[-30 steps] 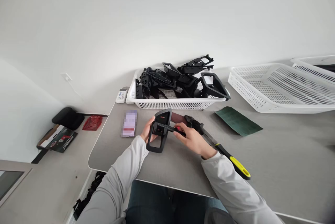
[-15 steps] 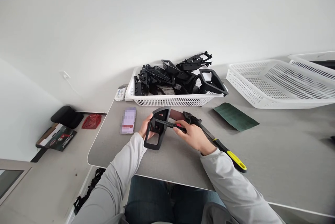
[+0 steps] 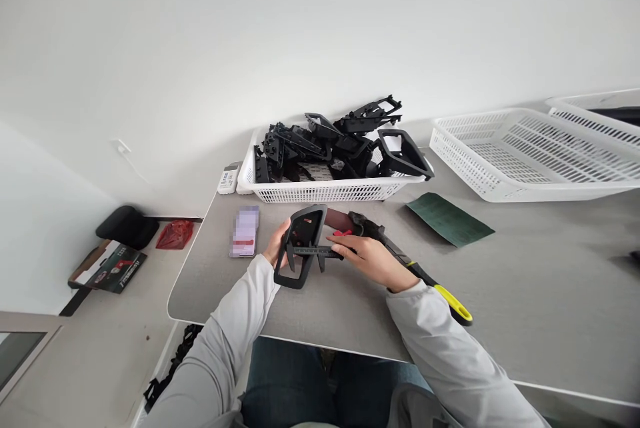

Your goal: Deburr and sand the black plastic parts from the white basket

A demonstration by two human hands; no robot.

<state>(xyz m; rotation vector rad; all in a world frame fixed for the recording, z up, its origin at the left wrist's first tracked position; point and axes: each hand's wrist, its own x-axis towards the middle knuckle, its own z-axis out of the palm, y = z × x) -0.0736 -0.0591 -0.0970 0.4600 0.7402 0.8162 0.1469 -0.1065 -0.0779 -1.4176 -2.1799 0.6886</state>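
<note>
On my head view, my left hand grips the black frame by its left side, holding it tilted above the counter. My right hand is closed on the caliper, whose beam crosses the front of the frame with its jaws apart; I can't tell whether they touch it. Left of my left hand I see a phone, and past the frame a white basket heaped with black parts. A yellow-and-black-handled tool lies partly behind my right hand, near a green sheet
</note>
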